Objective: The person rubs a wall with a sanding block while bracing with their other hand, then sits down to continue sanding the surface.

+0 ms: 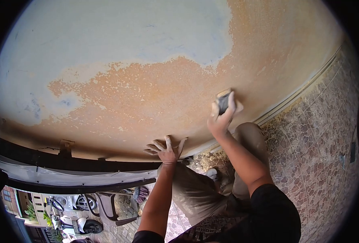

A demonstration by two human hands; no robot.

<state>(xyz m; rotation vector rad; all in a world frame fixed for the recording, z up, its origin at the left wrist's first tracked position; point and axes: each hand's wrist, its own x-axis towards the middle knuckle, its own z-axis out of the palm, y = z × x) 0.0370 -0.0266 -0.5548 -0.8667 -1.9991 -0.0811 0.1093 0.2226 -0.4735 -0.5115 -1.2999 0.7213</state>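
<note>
My right hand [221, 121] grips a small sanding block [223, 102], dark on its back with a tan edge, against the wall [159, 89]. Part of the block is hidden by my fingers and thumb, which are slightly blurred. Around it the wall shows orange-brown and rough, with pale specks and a ragged border to a large whitish area [127, 32]. Lower down, my left hand [168, 151] lies against the wall with its fingers spread, holding nothing. Pale dust coats the fingers of both hands.
My bent knees [250, 139] are close to the wall. Patterned tile floor [304, 150], strewn with yellowish dust, runs along the wall's base. A dark frame [86, 166] borders the wall at lower left. Beyond it stand a brown chair [108, 208] and a white motorcycle [76, 224].
</note>
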